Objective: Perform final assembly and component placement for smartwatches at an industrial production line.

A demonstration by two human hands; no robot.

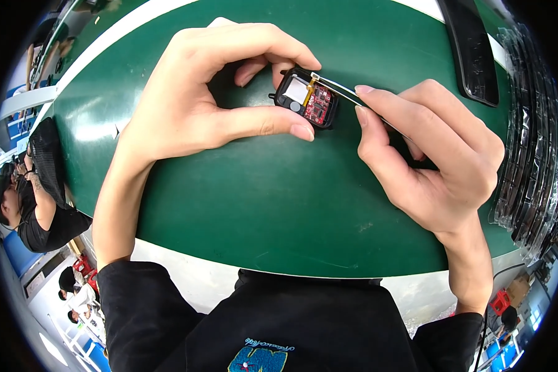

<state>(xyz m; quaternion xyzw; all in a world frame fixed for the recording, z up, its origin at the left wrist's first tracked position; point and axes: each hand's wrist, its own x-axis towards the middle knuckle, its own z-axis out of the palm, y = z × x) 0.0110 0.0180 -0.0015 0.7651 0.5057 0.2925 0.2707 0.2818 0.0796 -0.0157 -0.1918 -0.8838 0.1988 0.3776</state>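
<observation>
Between the thumb and fingers of my left hand (198, 93) is a small black device housing (281, 98), tilted above the green table. Its inside faces up and shows a red circuit board (319, 104), a white rectangular part (296, 90), a small grey round part and a yellow-brown flex cable (310, 93). My right hand (434, 149) pinches a pair of thin metal tweezers (340, 87) between thumb and fingers. The tweezer tips reach the upper end of the flex cable, at the housing's upper edge. Whether they grip it, I cannot tell.
A green tabletop (260, 204) with a pale edge lies under my hands. At the far right is a black phone-like slab (471, 53). Several black items in clear plastic (527, 142) are stacked along the right edge. A person in black (40, 204) sits to the left.
</observation>
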